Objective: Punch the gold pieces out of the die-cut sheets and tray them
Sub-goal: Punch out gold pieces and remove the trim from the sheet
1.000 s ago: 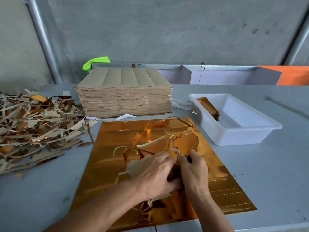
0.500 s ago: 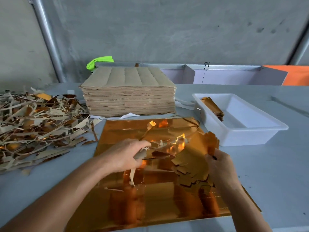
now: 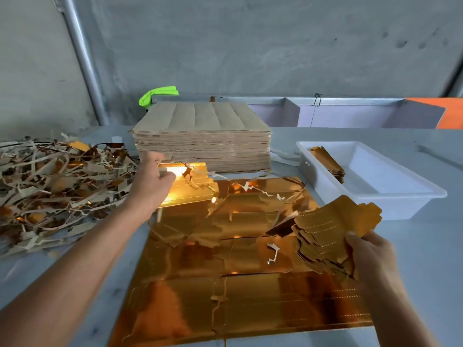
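A shiny gold die-cut sheet (image 3: 240,304) lies flat on the grey table in front of me. My right hand (image 3: 370,259) grips a stack of punched-out gold pieces (image 3: 328,231) at the sheet's right edge, lifted off the table. My left hand (image 3: 150,181) pinches the torn gold waste skeleton (image 3: 193,189) and holds it up over the sheet's far left corner, with ragged strips trailing from it. A white tray (image 3: 390,204) at the right holds a small stack of gold pieces (image 3: 328,164) against its left wall.
A tall stack of brown-backed sheets (image 3: 203,139) stands behind the gold sheet. A heap of waste strips (image 3: 55,186) covers the table's left side. A green object (image 3: 157,95) lies behind the stack. Grey wall, metal pole and low partition at the back.
My hands have drawn apart. The left has pulled the waste skeleton up and to the far left; the right has carried the punched stack further right, towards the tray.
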Demonstrator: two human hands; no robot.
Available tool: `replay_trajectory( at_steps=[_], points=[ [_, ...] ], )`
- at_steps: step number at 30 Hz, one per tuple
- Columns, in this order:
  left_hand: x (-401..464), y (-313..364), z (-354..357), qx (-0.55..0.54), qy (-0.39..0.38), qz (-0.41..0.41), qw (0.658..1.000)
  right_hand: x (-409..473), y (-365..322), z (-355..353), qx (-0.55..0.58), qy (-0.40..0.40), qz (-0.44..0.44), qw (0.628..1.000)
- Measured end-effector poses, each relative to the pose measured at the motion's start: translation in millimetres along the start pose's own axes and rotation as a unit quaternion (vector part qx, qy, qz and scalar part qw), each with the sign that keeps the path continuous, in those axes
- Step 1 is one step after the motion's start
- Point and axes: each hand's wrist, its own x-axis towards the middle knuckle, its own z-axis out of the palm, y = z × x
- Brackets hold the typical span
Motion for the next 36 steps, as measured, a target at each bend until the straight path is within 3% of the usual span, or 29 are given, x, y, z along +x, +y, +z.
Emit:
replay_trajectory(
  at_steps=[5,8,11,14,18,20,22,24,26,27,29,31,33,36],
  points=[
    [-1.1,-7.6,12.2,-0.133,0.023,-0.149,0.980,-6.1,1.2,7.8,0.011,-0.017,-0.012,1.000],
    [-8.6,-9.2,13.5,-0.126,0.003,-0.188,0.974,-6.1,3.5,11.3,-0.026,-0.006,-0.049,0.998],
    [-13.2,-11.2,12.7,0.013,0.004,-0.108,0.994,-0.7,1.8,5.6,-0.108,0.058,-0.119,0.985],
    [-13.3,-10.2,6.6,0.136,-0.020,-0.028,0.990,5.3,-4.2,-3.2,-0.205,0.051,-0.155,0.965],
    [-19.2,-3.3,-0.2,0.312,-0.086,0.026,0.946,8.1,-9.1,-14.1,-0.236,0.089,-0.172,0.952],
    [-21.6,3.1,-1.7,0.444,-0.139,0.005,0.885,8.3,-9.8,-17.0,-0.229,0.083,-0.164,0.956],
    [-27.6,13.0,-2.3,0.492,-0.129,0.038,0.860,8.6,-9.3,-17.2,-0.212,0.049,-0.151,0.964],
    [-39.5,22.3,-1.3,0.453,-0.052,0.120,0.882,7.4,-7.9,-13.1,-0.188,0.025,-0.143,0.971],
    [-55.8,31.0,8.4,0.329,-0.010,0.203,0.922,6.6,-4.8,-8.0,-0.164,0.004,-0.145,0.976],
    [-64.1,35.7,16.1,0.249,-0.036,0.219,0.943,5.3,-3.2,-4.8,-0.153,-0.007,-0.149,0.977],
    [-76.3,43.2,37.5,0.107,-0.157,0.178,0.965,1.7,-1.6,2.1,-0.122,-0.034,-0.153,0.980],
    [-84.7,49.7,58.0,-0.017,-0.303,0.099,0.948,-3.5,-1.5,7.4,-0.081,-0.062,-0.150,0.983],
    [-89.8,53.4,74.4,-0.077,-0.412,0.068,0.905,-8.2,-1.8,10.3,-0.032,-0.090,-0.150,0.984],
    [-93.5,49.1,88.4,-0.169,-0.475,0.038,0.863,-9.0,0.6,11.9,0.025,-0.118,-0.141,0.983]
  ],
)
